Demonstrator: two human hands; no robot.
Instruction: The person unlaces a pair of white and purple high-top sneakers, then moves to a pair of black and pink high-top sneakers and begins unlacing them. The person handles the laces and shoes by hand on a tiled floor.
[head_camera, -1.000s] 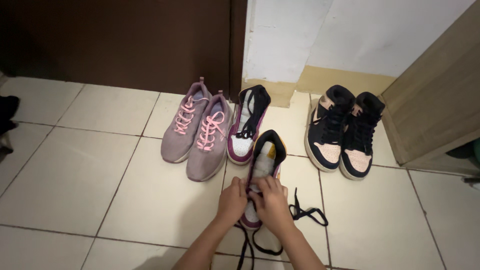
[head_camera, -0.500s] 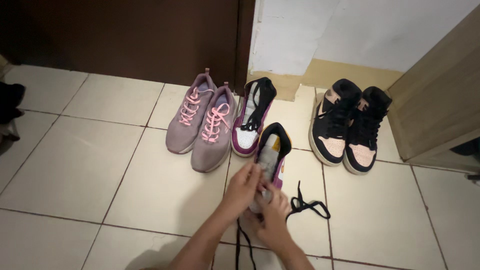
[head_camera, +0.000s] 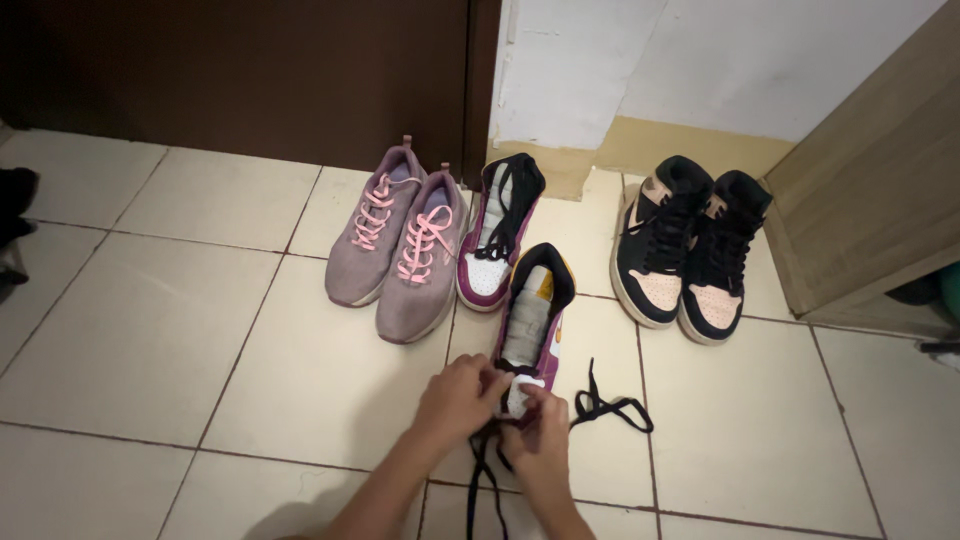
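From the head view, both hands, left hand (head_camera: 458, 396) and right hand (head_camera: 540, 432), are pinched on the black lace (head_camera: 600, 410) at the toe of the purple high-top (head_camera: 532, 318), apparently threading it. The shoe lies on the floor tiles (head_camera: 150, 340), heel pointing away.

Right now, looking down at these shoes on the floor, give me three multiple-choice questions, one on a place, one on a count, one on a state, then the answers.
1. Where is the unlaced shoe that both hands work on?
A. in front of its laced partner
B. left of the pink-laced pair
C. against the wooden cabinet

2. How many shoes stand on the tiled floor?
A. four
B. five
C. six

3. How is the black lace?
A. tied in a bow
B. mostly loose on the tiles
C. missing

Answers: 1 A, it sits nearer than the laced purple shoe. 2 C, three pairs. 3 B, it trails loose by the left hand and right hand.
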